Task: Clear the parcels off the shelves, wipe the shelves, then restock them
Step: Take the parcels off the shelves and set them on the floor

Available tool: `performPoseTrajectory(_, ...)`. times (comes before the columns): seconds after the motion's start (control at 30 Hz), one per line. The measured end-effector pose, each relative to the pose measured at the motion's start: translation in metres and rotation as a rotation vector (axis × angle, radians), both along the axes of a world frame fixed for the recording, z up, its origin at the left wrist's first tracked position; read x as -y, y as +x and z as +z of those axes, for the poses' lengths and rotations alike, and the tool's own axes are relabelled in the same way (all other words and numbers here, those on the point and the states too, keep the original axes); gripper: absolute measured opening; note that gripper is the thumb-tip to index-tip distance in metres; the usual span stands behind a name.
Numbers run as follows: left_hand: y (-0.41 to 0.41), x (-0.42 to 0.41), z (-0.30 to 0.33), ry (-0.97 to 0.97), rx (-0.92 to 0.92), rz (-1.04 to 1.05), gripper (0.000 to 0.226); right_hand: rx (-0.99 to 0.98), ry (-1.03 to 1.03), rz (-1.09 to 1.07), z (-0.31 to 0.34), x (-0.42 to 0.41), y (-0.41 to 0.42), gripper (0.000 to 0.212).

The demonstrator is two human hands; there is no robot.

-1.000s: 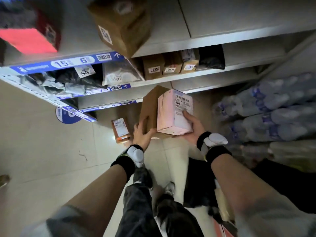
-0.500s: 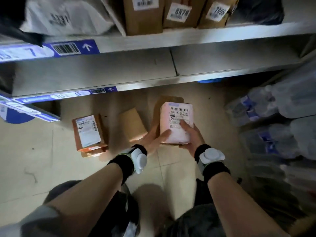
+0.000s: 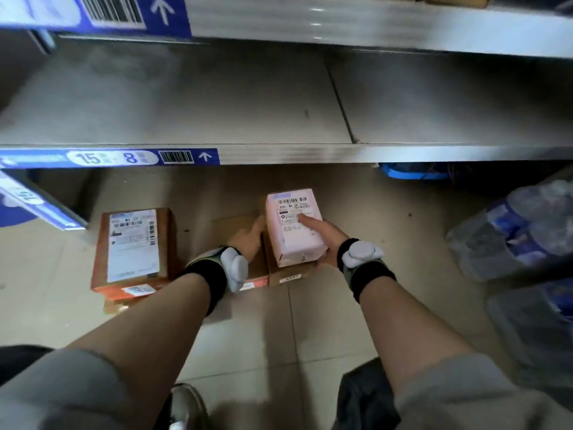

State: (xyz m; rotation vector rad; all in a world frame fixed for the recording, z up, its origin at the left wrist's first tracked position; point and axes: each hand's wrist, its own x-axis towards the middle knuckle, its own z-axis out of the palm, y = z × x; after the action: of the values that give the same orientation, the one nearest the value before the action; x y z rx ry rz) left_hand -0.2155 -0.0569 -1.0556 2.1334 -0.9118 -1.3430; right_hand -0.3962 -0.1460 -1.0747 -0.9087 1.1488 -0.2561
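Note:
A pink parcel (image 3: pixel 293 226) with a white barcode label lies on top of a brown cardboard box (image 3: pixel 286 274), low over the tiled floor in front of the bottom shelf. My right hand (image 3: pixel 322 240) grips the pink parcel from its right side, thumb across the label. My left hand (image 3: pixel 248 238) holds the left side of the brown box, right beside the pink parcel. An orange-brown parcel (image 3: pixel 133 246) with a long white label lies on the floor to the left. Behind them, the grey shelf (image 3: pixel 186 103) marked 15-8 is bare.
A flat brown box (image 3: pixel 232 223) lies on the floor behind my left hand. Shrink-wrapped packs of water bottles (image 3: pixel 511 231) are stacked at the right. A blue object (image 3: pixel 412 172) sits under the shelf edge. A higher shelf rim (image 3: pixel 341 23) runs across the top.
I have bent down and both hands have lowered the pink parcel and the brown box from shelf height nearly to the floor. The view has closed in on the bottom shelf.

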Motion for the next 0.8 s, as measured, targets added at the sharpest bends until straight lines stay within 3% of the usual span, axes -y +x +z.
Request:
performPoseTrajectory(0.1, 0.046, -0.004, -0.022, 0.052, 0.382, -0.018, 0.036, -0.016, -0.019, 0.016, -0.002, 0.002, 0.009, 0.053)
performPoseTrajectory(0.17, 0.063, -0.01, -0.044, 0.132, 0.419, 0.029, 0.045, -0.04, -0.037, 0.05, -0.005, 0.003, 0.015, 0.054)
performPoseTrajectory(0.23, 0.065, -0.016, -0.057, 0.189, 0.4, 0.073, 0.06, -0.026, -0.031, 0.088, -0.009, 0.005, 0.019, 0.036)
performPoseTrajectory(0.3, 0.06, -0.02, -0.065, 0.222, 0.386, 0.063, 0.074, -0.015, -0.026, 0.088, -0.015, 0.007, 0.026, 0.033)
performPoseTrajectory(0.37, 0.049, -0.021, -0.069, 0.234, 0.401, 0.028, 0.088, -0.02, -0.027, 0.099, -0.02, 0.007, 0.031, 0.044)
performPoseTrajectory(0.5, 0.032, -0.016, -0.083, 0.266, 0.5, -0.008, 0.092, -0.066, 0.0, 0.086, -0.031, 0.005, 0.029, 0.098)
performPoseTrajectory(0.57, 0.028, -0.012, -0.09, 0.295, 0.497, 0.024, 0.098, -0.056, -0.007, 0.075, -0.03, 0.004, 0.025, 0.092)
performPoseTrajectory(0.7, 0.012, -0.009, -0.1, 0.33, 0.506, 0.088, 0.134, -0.033, -0.02, 0.082, -0.022, 0.011, 0.018, 0.077)
performPoseTrajectory(0.8, 0.003, -0.013, -0.089, 0.299, 0.504, 0.149, 0.131, -0.048, -0.013, 0.089, -0.021, 0.013, 0.017, 0.068)
